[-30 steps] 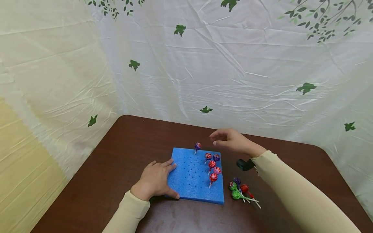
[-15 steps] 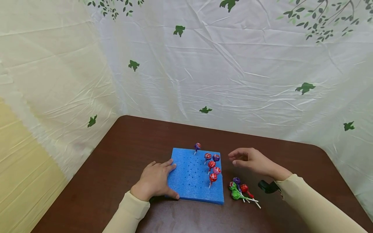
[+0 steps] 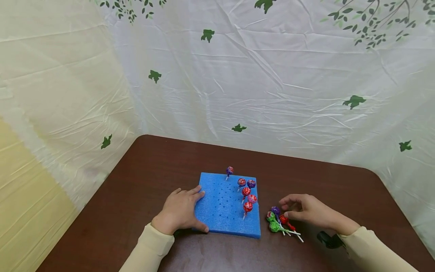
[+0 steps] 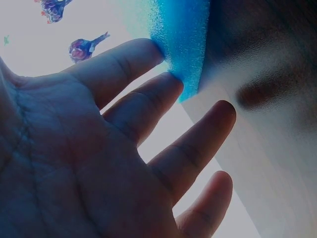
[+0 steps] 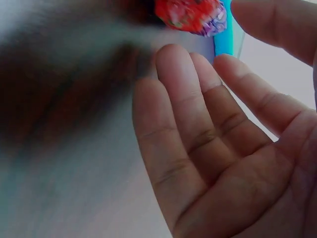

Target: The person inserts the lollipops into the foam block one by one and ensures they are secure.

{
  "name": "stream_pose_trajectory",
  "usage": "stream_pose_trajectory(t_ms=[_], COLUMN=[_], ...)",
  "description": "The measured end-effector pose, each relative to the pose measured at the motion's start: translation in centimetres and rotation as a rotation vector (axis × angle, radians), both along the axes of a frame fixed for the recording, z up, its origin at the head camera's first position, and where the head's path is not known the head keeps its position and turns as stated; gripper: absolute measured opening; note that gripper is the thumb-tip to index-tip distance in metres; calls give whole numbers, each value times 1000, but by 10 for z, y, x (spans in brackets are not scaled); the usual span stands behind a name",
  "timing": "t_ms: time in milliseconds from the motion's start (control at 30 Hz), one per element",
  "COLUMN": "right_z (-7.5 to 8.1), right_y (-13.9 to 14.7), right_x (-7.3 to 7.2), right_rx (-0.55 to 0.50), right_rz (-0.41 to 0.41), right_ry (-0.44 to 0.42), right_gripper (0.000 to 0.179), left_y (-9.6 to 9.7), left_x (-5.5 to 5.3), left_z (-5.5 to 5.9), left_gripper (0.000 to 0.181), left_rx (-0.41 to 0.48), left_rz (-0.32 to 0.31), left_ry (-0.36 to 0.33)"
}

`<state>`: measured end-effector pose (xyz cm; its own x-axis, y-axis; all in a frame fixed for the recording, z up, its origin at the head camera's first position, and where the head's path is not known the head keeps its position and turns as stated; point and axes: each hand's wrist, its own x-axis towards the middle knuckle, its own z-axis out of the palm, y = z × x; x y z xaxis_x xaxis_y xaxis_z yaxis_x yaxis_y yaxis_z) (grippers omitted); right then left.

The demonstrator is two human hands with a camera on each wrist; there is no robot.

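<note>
A blue foam board [image 3: 217, 223] dotted with small holes lies on the table, several lollipops standing in it toward its right and far sides. My left hand [image 3: 180, 209] rests along the board's left edge, fingers spread, thumb at the near corner. In the left wrist view its fingertips lie right at the blue foam's edge. My right hand [image 3: 310, 212] is over a loose pile of lollipops [image 3: 274, 226] to the right of the board, fingers loosely bent and holding nothing. Its thumb tip is right by a red lollipop [image 3: 283, 219]; the right wrist view shows red wrapper [image 5: 185, 12] beyond the fingers.
The dark brown table [image 3: 176, 155] reaches back to a white cloth backdrop [image 3: 272, 94] printed with green leaves. Standing lollipops, such as a red one [image 3: 248, 206], rise above the board between the two hands. A dark strap [image 3: 329, 240] hangs at the right wrist.
My right hand has come from above the board's far right corner, moving right and toward me, down to the loose lollipops. The left hand and board stay put.
</note>
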<state>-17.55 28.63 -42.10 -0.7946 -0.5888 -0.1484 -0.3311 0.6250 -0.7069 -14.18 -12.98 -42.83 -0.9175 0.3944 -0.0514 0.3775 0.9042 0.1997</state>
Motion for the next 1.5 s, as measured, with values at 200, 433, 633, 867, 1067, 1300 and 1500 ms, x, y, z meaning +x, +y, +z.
stream_pose_trajectory(t_ms=[200, 433, 633, 867, 1067, 1300, 1500], right_z=[-5, -9, -12, -11, -9, -5, 0], right_y=[-1, -3, -4, -6, -7, -2, 4], right_x=[6, 9, 9, 10, 11, 11, 9], right_rx=[-6, 13, -1, -2, 3, 22, 31], right_rz=[15, 16, 16, 18, 15, -10, -34], right_ry=[-39, -21, 0, 13, 28, 42, 73], right_gripper=[35, 38, 31, 26, 24, 23, 22], left_y=[-1, 0, -1, 0, 0, 0, 0], left_x=[0, 0, -1, -1, 1, 0, 1], left_z=[0, 0, -1, 0, 2, 1, 0], left_gripper=[110, 110, 110, 110, 109, 109, 110], left_rx=[-1, -1, 2, 6, 1, 5, 4], left_rz=[5, 6, 4, 6, 3, 3, 1], left_ry=[-3, -5, -5, -5, 0, -7, -4])
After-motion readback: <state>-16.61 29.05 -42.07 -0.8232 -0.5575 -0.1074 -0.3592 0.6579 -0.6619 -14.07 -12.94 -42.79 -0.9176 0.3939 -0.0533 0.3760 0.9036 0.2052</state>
